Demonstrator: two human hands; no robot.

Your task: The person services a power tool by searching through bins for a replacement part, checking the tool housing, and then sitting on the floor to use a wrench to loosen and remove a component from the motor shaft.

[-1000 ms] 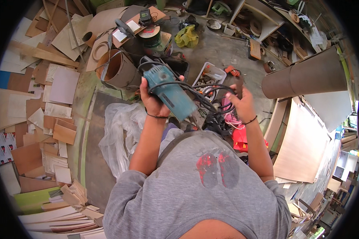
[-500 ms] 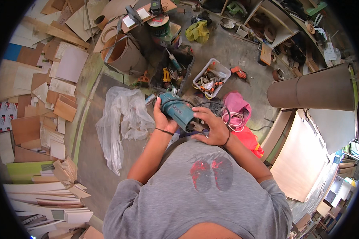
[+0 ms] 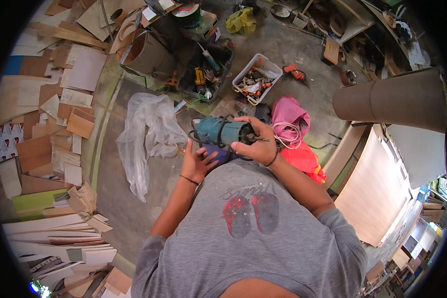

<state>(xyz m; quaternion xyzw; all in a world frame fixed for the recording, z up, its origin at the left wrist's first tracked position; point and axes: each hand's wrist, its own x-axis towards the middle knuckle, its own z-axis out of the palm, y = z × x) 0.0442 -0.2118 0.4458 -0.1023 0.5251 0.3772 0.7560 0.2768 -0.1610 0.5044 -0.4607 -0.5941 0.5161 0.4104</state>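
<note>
Landmark for all places: white tub [image 3: 269, 74], on the floor, filled with small mixed parts.

Item one: teal power tool [image 3: 211, 130], cylindrical, lying roughly level in the air, on the wearer's side of the tub and a little to its left. Black cord [image 3: 219, 133] looped about the body.

Item two: right hand [image 3: 264, 132], closed around the tool's right end, fingers above and thumb below; a dark metal part shows within the grip, its exact form unclear.

Item three: left hand [image 3: 194, 165], open, palm turned up, fingers spread beneath the tool's left end — contact with tool or cord cannot be told.

Surroundings: black crate [image 3: 228, 60] of tools, left of the tub; orange tool [image 3: 294, 73], just right of it; pink cloth [image 3: 289, 111], towards the wearer from it; clear plastic sheet [image 3: 155, 124], left of it and nearer the wearer.

Risks, as judged: the weight seems to hang mainly on one grip, so a slip at the right end could drop the tool; the loose loops could snag the left fingers; the metal part, if sharp, could nick the right palm.
</note>
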